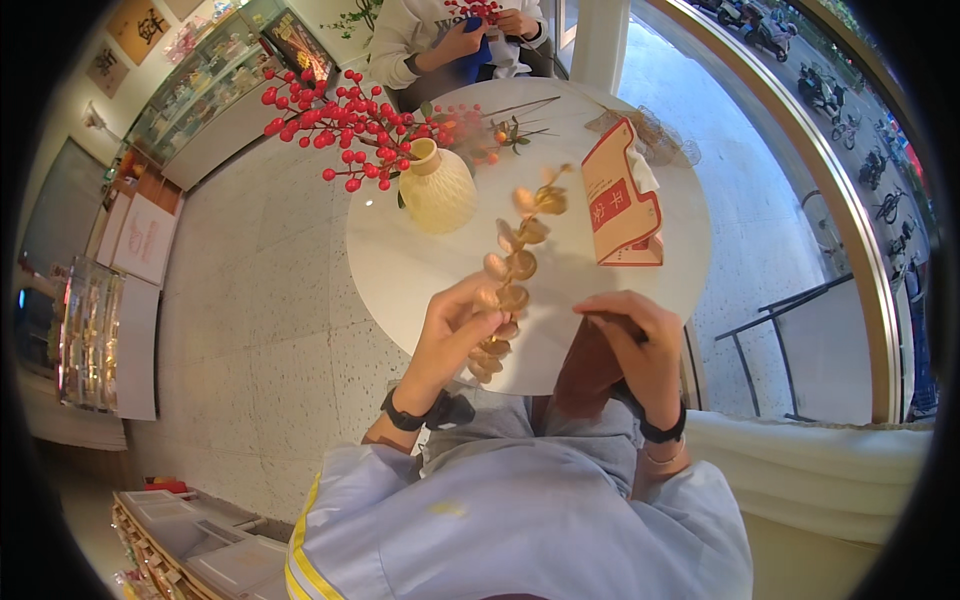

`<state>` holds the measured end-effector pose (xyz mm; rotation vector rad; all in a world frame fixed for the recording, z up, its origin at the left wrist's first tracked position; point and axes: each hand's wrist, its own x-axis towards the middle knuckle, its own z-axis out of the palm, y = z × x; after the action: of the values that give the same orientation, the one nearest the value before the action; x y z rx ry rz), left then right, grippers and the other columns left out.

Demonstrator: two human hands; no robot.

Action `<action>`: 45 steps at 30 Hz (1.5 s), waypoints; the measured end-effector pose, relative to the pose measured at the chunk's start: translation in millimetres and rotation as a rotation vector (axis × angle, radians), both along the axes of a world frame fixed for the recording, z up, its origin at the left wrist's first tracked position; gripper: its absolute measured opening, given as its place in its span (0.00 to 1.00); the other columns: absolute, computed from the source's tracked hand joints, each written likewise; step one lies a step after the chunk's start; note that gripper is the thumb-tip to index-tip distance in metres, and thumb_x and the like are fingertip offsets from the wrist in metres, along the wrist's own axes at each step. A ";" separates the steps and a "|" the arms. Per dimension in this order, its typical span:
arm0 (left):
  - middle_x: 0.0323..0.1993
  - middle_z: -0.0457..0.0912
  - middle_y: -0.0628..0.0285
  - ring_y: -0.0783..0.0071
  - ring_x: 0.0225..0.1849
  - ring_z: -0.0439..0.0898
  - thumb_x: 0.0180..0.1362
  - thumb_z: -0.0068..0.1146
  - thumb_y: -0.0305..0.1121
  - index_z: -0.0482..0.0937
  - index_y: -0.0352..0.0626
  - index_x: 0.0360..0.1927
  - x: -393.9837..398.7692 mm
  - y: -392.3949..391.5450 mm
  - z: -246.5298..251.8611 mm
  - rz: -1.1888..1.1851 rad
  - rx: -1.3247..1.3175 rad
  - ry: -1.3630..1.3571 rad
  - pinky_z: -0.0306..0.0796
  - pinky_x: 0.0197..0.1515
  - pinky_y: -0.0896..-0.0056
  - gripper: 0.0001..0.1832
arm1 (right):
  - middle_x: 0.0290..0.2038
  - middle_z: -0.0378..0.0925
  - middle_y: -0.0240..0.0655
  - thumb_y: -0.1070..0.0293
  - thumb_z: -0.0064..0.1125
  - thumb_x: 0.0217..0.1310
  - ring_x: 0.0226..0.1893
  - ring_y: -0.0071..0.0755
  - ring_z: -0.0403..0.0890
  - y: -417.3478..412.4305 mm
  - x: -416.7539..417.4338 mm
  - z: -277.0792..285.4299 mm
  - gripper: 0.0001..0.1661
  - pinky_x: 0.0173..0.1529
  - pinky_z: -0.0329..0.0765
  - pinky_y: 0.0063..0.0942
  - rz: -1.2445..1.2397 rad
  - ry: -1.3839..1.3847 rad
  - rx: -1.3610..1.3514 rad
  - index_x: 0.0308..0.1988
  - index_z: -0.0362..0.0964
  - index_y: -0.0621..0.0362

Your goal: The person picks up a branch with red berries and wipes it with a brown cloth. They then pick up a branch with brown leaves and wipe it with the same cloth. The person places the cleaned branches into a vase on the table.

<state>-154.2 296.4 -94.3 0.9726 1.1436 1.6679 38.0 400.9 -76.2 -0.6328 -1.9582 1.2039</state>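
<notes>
My left hand pinches the stem of a gold artificial eucalyptus branch, held upright over the near part of the round white table. A brown cloth hangs from my right hand, gripped between thumb and fingers at the table's near edge. The cloth and the branch are apart. Beyond my left hand stands a cream textured vase with artificial red berry branches leaning out to the left.
An upright cardboard tissue box bearing writing stands on the right. Behind it lies a dried, netted sprig. Loose stems with orange berries lie near the back. Across the table a seated person holds a blue cloth and red berries.
</notes>
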 end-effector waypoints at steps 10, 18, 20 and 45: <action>0.34 0.77 0.64 0.84 0.32 0.75 0.61 0.47 0.28 0.74 0.35 0.40 -1.0 90.9 89.4 0.051 0.385 0.264 0.68 0.33 0.83 0.08 | 0.52 0.69 0.35 0.81 0.48 0.62 0.50 0.24 0.72 63.0 -52.9 79.8 0.09 0.56 0.67 0.23 0.190 0.519 -0.161 0.44 0.69 0.66; 0.38 0.77 0.56 0.62 0.36 0.76 0.53 0.49 0.22 0.73 0.35 0.37 -17.6 132.6 77.8 0.344 0.631 0.731 0.69 0.40 0.71 0.08 | 0.47 0.76 0.37 0.77 0.52 0.63 0.45 0.25 0.77 80.1 -70.2 73.0 0.18 0.49 0.73 0.23 0.129 0.590 -0.321 0.54 0.68 0.66; 0.40 0.77 0.56 0.62 0.36 0.76 0.52 0.49 0.20 0.73 0.35 0.37 -20.3 137.2 73.7 0.330 0.634 0.751 0.69 0.40 0.71 0.08 | 0.47 0.77 0.37 0.75 0.52 0.64 0.44 0.25 0.77 87.0 -79.3 62.4 0.19 0.48 0.74 0.23 0.121 0.627 -0.340 0.54 0.68 0.65; 0.40 0.76 0.57 0.68 0.40 0.76 0.47 0.58 0.21 0.78 0.38 0.30 -36.8 164.8 52.6 0.457 0.619 0.540 0.67 0.44 0.73 0.05 | 0.42 0.77 0.39 0.85 0.61 0.51 0.40 0.26 0.77 111.1 -90.5 60.7 0.07 0.45 0.73 0.20 -0.078 0.585 0.009 0.34 0.75 0.68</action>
<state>-191.0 461.2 -41.8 1.7265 1.2806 2.2815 -52.5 512.0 -15.4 -0.2984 -1.4331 1.1681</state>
